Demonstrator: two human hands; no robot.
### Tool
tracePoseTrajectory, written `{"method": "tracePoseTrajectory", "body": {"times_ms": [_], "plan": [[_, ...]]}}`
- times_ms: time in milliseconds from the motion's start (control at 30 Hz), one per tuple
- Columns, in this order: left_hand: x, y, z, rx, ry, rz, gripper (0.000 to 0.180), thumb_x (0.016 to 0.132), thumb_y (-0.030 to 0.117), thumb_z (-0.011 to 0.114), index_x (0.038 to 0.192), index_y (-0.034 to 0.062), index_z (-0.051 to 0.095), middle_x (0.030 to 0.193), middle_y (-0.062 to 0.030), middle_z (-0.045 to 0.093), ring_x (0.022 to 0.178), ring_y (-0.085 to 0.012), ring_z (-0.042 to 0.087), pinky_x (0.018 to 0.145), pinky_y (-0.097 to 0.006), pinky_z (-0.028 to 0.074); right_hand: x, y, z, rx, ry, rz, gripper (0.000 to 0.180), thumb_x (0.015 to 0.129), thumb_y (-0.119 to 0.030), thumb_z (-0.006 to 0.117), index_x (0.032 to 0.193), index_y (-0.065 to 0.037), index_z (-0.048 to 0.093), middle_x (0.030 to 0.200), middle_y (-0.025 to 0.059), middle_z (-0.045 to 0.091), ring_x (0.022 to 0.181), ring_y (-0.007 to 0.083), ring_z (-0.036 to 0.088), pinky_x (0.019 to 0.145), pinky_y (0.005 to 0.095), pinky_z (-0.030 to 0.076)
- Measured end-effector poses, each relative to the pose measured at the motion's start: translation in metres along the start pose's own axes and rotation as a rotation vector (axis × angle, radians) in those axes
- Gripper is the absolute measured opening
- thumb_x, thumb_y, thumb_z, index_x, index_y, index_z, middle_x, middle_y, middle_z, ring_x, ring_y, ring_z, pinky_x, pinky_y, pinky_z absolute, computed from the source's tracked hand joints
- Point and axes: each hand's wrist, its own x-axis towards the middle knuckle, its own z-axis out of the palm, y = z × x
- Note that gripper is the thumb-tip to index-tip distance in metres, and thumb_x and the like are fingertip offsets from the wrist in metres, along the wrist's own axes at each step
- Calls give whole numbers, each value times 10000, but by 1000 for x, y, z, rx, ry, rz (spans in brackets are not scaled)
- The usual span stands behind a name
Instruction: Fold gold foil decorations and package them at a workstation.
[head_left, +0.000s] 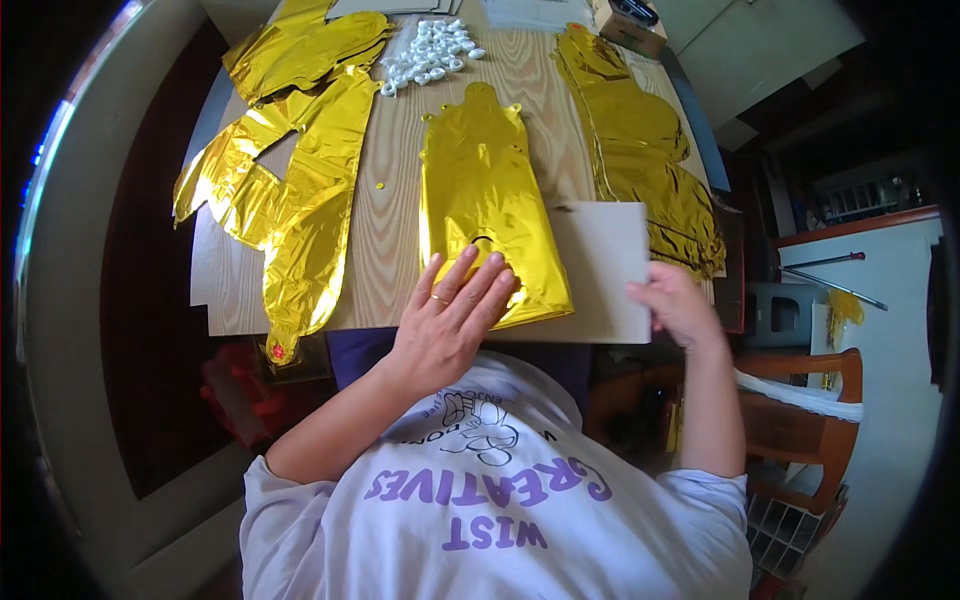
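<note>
A flat gold foil balloon (480, 180) lies on the table in front of me, its narrow tab pointing away. My left hand (455, 310) rests on its near end, palm down with fingers stretched out. At the right, my right hand (680, 305) pinches the edge of a pale cardboard sheet (605, 265). The balloon's lower right side meets the sheet, and the sheet's left part is hidden by the foil. A small dark curved mark shows on the foil just beyond my left fingertips.
More flat gold foil balloons lie at the left (315, 200), and a stack of them (640, 150) lies at the right. White plastic rings (430, 52) are heaped at the back. A wooden chair (800, 430) stands beyond the table's right side.
</note>
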Motion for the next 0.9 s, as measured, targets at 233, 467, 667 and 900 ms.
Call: {"method": "tracePoseTrajectory", "body": {"times_ms": [233,467,667,900], "plan": [[9,11,-5,-208,-324,29,656,921,274,642,1505,49,446,1583,-177,396,1488,-386,333,1217,-541,238,14,3,46,-177,-12,-36,278,1013,-292,630,1033,-16,654,784,3,650,543,42,550,463,187,404],[15,-9,-24,-214,-235,11,810,938,434,644,1568,33,330,1619,-215,319,1515,-431,254,1230,-545,191,-10,-4,78,-488,349,-288,653,849,-292,815,1319,31,495,752,164,662,604,302,629,625,403,514],[13,-30,-14,-66,-312,-102,812,945,466,623,1553,5,348,1610,-237,322,1499,-411,294,1215,-517,235,-25,-7,94,-608,347,-253,680,887,-249,768,1416,-15,410,922,273,694,812,464,685,719,519,540],[15,-31,-12,-58,-282,-113,821,943,493,618,1553,11,354,1603,-230,339,1474,-405,339,1192,-504,269,-40,2,93,-500,347,-165,654,905,-191,736,1461,-37,427,943,253,701,818,435,696,724,487,555]]}}
